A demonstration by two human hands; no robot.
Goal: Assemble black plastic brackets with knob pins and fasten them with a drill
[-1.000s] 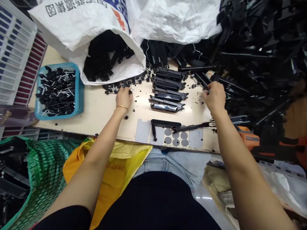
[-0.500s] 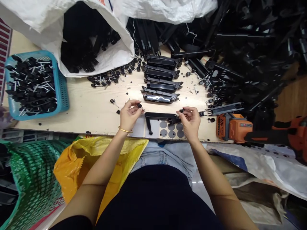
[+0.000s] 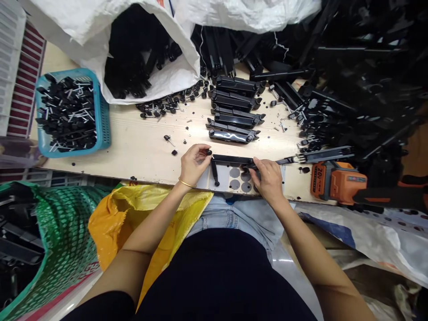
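Black plastic bar (image 3: 232, 159): long, glossy, lying along the workbench (image 3: 140, 149) edge, short leg at its left end. Left hand (image 3: 193, 164) pinches a black-capped pin (image 3: 209, 152); right hand (image 3: 269, 177) clasps the bar's right end.

The basket (image 3: 103, 120) is turquoise and the parts (image 3: 234, 120) are glossy black. The drill battery (image 3: 337, 180) is orange, and the sack (image 3: 147, 209) is yellow.

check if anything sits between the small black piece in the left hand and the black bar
Nothing visible. The left hand pinches the small black piece right at the left end of the black bar, no part between them; the right hand rests on the bar's other end.
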